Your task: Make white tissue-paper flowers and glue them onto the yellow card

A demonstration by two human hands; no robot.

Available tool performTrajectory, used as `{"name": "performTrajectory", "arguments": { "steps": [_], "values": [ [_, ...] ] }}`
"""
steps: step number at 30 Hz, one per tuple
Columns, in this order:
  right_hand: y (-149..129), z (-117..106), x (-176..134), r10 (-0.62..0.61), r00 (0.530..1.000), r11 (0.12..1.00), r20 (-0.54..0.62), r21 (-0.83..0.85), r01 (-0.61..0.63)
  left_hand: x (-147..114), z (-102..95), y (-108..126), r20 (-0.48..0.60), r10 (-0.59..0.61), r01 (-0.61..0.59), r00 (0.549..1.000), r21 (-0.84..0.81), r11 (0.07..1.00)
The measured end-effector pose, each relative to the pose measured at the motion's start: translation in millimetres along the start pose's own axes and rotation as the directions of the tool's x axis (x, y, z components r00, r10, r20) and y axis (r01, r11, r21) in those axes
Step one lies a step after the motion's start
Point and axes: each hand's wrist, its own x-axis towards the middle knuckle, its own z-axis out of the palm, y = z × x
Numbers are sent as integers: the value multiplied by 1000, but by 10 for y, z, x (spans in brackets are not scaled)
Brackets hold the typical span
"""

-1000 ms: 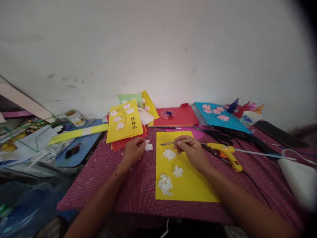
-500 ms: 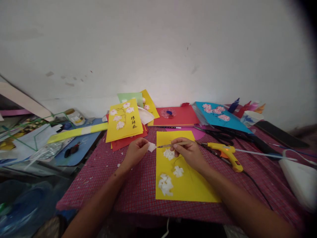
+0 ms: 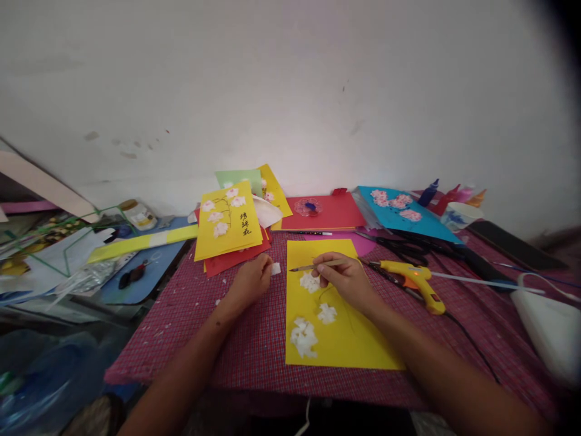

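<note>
My left hand point(image 3: 252, 278) is closed, pinching a small piece of white tissue paper point(image 3: 275, 269) just left of the yellow sheet point(image 3: 358, 345). In my right hand point(image 3: 342, 277) is a thin paintbrush point(image 3: 303, 267), held like a pen above the sheet's upper part. Its dark tip points left, apart from the tissue. Clusters of white paper petals lie on the sheet: one point(image 3: 309, 282) under the brush, a small one point(image 3: 327, 313) in the middle and a larger one point(image 3: 303, 337) at lower left. A thin drawn stem shows beside my right hand, which hides part of it.
A yellow hot glue gun point(image 3: 415, 278), its light glowing, lies right of the sheet near black scissors point(image 3: 399, 247). Finished flower cards point(image 3: 227, 221) are stacked at back left; a blue card point(image 3: 408, 212), paint bottles point(image 3: 449, 200) and a paper cup point(image 3: 460, 216) stand back right.
My left hand has drawn slightly left and turned, so less of the tissue shows and it sits farther from the brush tip. My right hand and the brush have barely moved.
</note>
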Motion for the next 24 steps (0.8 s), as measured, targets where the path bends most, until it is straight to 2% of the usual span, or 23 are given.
{"name": "performTrajectory", "arguments": {
  "steps": [10, 18, 22, 24],
  "values": [
    [-2, 2, -4, 6, 1000, 1000, 1, 18, -6, 8, -55, 3, -108, -96, 87, 990, -79, 993],
    [16, -13, -1, 1, 1000, 1000, 8, -1, -1, -4, -35, -4, -59, -101, 93, 993, -121, 988],
    [16, -16, 2, -3, 1000, 1000, 2, -1, 3, -3, -60, 18, -114, -111, 91, 987, -173, 981],
    [8, -13, 1, -1, 1000, 1000, -5, 9, 1, 2, -83, 37, -131, -142, 105, 981, -258, 960]
  ]
}}
